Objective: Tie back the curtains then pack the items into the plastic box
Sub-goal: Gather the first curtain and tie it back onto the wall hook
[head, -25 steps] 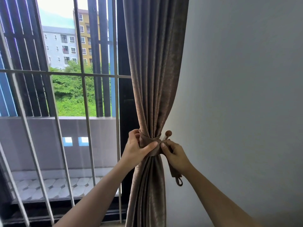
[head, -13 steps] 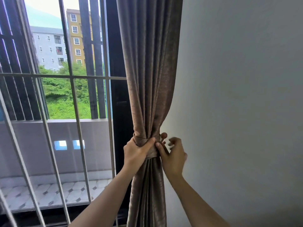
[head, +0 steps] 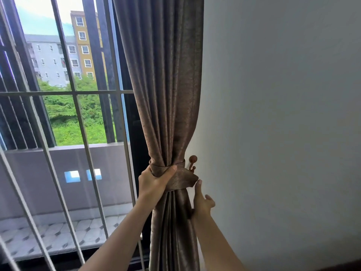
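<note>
Brown, faintly shiny curtain (head: 166, 94) fabric is shown gathered into a tight bundle beside a pale wall (head: 273, 114), cinched by a matching tieback band (head: 176, 178). The bundle is gripped at the band by the left hand (head: 154, 182), with the thumb curled across the front of the wrap. The right hand (head: 202, 204) is raised just below the band and holds nothing; its fingers (head: 197, 189) are mostly straight, and one fingertip is touching the band's lower corner. A small wooden hook (head: 192, 161) with round knobs is fixed to the wall just behind the band; whether the band's loop is caught on it cannot be told. To finish this step well, the bundle should be squeezed firmly by the left hand while the band is smoothed flat and its loop is checked on the hook before anything is released. A barred window (head: 58, 92) is seen to the left. The plastic box and the items are not in view.
</note>
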`<state>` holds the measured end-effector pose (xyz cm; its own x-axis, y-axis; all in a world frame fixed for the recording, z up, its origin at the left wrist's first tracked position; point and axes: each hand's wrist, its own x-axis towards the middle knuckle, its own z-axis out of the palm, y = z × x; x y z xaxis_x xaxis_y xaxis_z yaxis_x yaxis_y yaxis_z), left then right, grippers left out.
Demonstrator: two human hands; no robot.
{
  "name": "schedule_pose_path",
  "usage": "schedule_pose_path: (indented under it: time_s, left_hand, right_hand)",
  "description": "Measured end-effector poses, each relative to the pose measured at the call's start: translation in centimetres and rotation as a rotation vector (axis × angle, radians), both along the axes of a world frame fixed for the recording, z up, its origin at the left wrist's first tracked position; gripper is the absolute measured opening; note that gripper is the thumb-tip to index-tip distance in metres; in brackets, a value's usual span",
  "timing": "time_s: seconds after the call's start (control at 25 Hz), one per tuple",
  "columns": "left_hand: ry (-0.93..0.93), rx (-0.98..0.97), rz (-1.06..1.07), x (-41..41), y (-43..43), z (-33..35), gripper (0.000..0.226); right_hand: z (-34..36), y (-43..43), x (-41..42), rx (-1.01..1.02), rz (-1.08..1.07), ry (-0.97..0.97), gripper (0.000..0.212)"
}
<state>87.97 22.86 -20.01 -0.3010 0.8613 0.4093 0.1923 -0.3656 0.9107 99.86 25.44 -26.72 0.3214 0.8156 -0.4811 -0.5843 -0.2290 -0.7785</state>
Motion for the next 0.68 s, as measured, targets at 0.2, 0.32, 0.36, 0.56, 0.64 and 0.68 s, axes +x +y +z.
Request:
schedule_pose_path:
  time_s: [0.2, 0.32, 0.36, 0.56, 0.64, 0.68]
  left_hand:
    - [-0.022, 0.005, -0.036, -0.8, 1.1, -0.1, 0.028]
    - [-0.026, 0.003, -0.036, -1.1, 1.6, -0.3, 0.026]
    - [-0.023, 0.003, -0.025, -1.2, 1.7, -0.3, 0.026]
    - [0.006, 0.002, 0.007, -1.3, 2.4, -0.6, 0.033]
    - [0.019, 0.009, 0.006, -1.3, 2.4, -0.7, 0.035]
    - [0.02, 0.01, 0.004, -1.3, 2.5, -0.8, 0.035]
  right_hand:
    - [-0.8, 2.1, 1.2, 0.276, 0.129, 0.242, 0.05]
    - [-0.5, 3.3, 1.9, 0.417, 0.066, 0.289, 0.037]
    - [-0.5, 3.7, 2.0, 0.442, 0.083, 0.2, 0.033]
    - [-0.6, 3.6, 2.3, 0.528, 0.197, -0.492, 0.022]
    - [-0.6, 3.7, 2.7, 0.604, 0.234, -0.714, 0.023]
    - [-0.6, 3.9, 2.9, 0.635, 0.236, -0.786, 0.024]
